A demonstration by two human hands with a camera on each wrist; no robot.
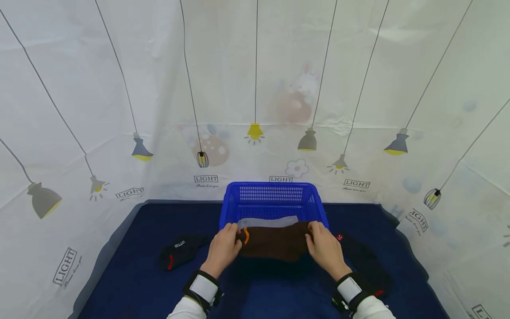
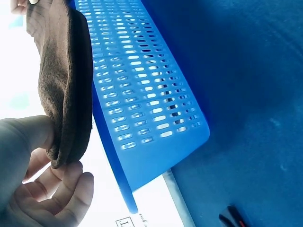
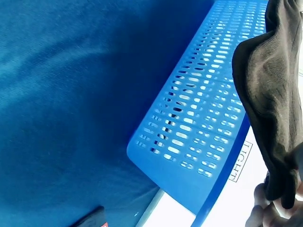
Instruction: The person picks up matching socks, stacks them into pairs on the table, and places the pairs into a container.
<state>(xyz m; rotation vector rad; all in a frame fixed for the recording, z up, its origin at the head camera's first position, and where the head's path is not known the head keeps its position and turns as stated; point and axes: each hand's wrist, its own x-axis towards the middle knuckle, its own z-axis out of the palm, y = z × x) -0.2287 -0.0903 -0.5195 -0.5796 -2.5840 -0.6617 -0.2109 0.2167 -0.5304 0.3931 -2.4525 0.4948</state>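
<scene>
A brown sock [image 1: 275,243] with an orange stripe is stretched sideways between both hands at the near side of a blue plastic basket [image 1: 229,204]. My left hand [image 1: 223,247] pinches its striped end between thumb and fingers. At the other end, my right hand [image 1: 324,247] grips the sock with fingertips and thumb. Both wrist views show the brown fabric [image 2: 66,80] held up beside the basket's slotted outer wall [image 3: 189,118]. Behind the brown sock, a light grey sock [image 1: 275,222] shows in the basket, its lower part hidden.
To the left, a black sock [image 1: 185,250] with red and white marks lies on the dark blue cloth [image 1: 167,217]. Another black sock [image 1: 368,266] with red marks lies right of the right hand. A white printed sheet [image 1: 239,79] hangs behind and along both sides.
</scene>
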